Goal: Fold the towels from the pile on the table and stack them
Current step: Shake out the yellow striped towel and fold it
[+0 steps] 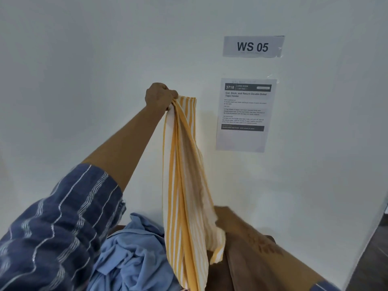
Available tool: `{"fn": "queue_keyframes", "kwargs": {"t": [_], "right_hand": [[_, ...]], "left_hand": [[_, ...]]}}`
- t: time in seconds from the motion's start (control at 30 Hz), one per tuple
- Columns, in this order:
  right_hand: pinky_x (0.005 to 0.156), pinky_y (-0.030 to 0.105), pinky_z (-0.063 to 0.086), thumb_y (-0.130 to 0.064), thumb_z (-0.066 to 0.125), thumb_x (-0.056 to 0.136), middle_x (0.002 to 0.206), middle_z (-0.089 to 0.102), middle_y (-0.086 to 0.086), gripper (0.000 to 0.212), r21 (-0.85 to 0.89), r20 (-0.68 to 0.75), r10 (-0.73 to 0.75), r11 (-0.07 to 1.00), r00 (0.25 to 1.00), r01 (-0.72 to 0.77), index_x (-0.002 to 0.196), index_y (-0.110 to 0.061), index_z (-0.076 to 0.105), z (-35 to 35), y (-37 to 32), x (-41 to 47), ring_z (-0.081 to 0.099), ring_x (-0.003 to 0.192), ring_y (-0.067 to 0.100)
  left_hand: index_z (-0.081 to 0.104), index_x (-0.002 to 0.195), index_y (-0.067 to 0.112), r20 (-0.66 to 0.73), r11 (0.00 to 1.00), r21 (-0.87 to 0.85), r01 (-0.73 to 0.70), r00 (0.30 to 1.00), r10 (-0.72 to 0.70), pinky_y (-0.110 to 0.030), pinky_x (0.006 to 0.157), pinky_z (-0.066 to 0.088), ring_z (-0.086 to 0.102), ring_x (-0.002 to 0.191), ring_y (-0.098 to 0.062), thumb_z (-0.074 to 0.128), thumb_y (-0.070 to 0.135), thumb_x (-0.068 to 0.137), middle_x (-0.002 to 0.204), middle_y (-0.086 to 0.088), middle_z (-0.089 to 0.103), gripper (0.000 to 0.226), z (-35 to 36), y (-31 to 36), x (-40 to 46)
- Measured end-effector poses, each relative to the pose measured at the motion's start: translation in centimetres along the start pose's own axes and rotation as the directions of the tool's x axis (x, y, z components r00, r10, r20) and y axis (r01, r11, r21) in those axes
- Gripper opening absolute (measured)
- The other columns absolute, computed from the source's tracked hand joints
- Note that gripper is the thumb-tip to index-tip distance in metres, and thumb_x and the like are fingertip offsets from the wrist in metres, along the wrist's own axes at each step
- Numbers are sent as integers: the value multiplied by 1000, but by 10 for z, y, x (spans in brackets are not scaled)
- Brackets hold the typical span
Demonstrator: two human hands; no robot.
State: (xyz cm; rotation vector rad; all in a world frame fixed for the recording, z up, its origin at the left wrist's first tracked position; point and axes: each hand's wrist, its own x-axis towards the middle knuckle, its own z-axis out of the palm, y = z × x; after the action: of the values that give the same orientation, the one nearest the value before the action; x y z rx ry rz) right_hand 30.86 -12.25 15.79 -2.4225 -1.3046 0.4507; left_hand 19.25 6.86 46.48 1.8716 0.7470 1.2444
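My left hand is raised in front of the wall and grips the bunched top of a yellow and white striped towel, which hangs down in long folds. My right hand, blurred, holds the towel's lower right edge and draws it out to the right; a loose corner drapes over my wrist. Under the hanging towel lies a crumpled pile of light blue towels on the dark brown table.
A white wall stands close behind the table, bearing a "WS 05" sign and a printed instruction sheet. A strip of dark floor shows at the far right.
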Motion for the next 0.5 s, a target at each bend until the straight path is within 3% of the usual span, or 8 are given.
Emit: {"fn": "queue_keyframes", "kwargs": {"t": [0.07,0.1,0.17,0.33,0.43,0.5], "right_hand": [[95,33,43,-11,59,76,123,59,19,54,-48,215,-29,998,976,41,129,-4,50,17,-10,-1,54,116,31],[93,32,44,-6,58,81,119,60,19,44,-74,227,-43,995,973,61,125,-6,53,22,-14,0,55,113,30],[92,31,44,-7,57,85,118,60,15,35,-21,152,-82,996,985,86,121,-10,56,25,-21,3,56,111,28],[85,30,45,-34,66,85,116,62,9,47,125,-12,-112,986,994,113,123,-11,51,6,-42,9,58,97,19],[77,34,51,-33,61,87,103,64,12,37,228,-164,-84,966,983,121,112,-6,54,9,-61,9,61,85,22],[79,38,54,-26,57,88,99,65,13,30,190,-203,-89,973,975,129,109,-5,56,17,-70,10,64,86,26]], "left_hand": [[48,56,11,28,1000,5,3,1000,-4,-44,78,58,54,53,-20,73,11,74,58,-6,52,31,3,0,-2],[48,57,11,39,1000,4,-1,999,1,-44,79,58,55,55,-21,73,12,73,59,-6,53,30,5,0,-3],[50,57,11,68,1000,6,-12,998,11,-43,80,58,57,61,-23,73,13,73,61,-5,54,28,6,0,-5],[51,58,11,138,998,-40,-47,989,52,-32,65,56,58,68,-22,72,10,76,68,-6,56,27,4,-1,-6],[49,58,11,164,996,-63,-63,984,73,-27,59,52,55,63,-19,72,9,76,66,-5,54,29,3,-1,-6],[49,57,11,179,996,-64,-67,981,78,-26,57,50,53,60,-19,72,8,75,65,-5,53,29,2,-2,-6]]}}
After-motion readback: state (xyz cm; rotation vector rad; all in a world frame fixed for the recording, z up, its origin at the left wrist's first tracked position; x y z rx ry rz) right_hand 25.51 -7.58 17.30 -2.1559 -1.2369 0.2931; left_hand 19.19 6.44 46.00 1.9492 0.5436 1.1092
